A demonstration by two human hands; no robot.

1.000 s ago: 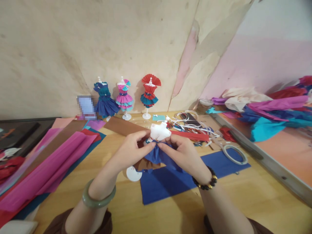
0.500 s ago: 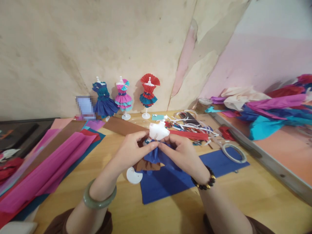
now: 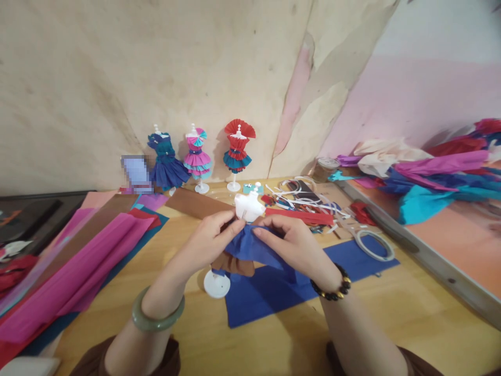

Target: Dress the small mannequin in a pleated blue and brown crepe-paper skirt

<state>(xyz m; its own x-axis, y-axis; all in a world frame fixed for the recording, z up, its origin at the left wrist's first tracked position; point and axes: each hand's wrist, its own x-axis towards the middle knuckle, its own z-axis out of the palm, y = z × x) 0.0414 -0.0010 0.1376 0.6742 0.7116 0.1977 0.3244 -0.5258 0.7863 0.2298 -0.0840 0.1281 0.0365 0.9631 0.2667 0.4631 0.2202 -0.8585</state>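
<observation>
A small white dress-form mannequin [image 3: 249, 207] leans between my two hands, its round white base [image 3: 216, 283] near the table top. Around its waist sits a strip of blue crepe paper [image 3: 250, 245], gathered in folds above a brown ruffle [image 3: 234, 263]. My left hand [image 3: 219, 235] is closed at the mannequin's waist, thumb pressing the blue paper against it. On the other side my right hand [image 3: 289, 243] pinches the blue strip between thumb and fingers, its loose end hanging below the palm. The fingers behind the mannequin are partly hidden.
A flat blue paper sheet [image 3: 270, 303] lies under my hands, a tape roll [image 3: 374, 246] on its right end. Three dressed mannequins stand by the wall, including a red one [image 3: 237, 149]. Coloured paper sheets [image 3: 97, 261] lie left; white strips [image 3: 301, 190] and scraps lie behind.
The mannequin has tilted and shifted slightly left, showing more of its base. My right hand has moved a little right, and more blue paper stretches between my hands.
</observation>
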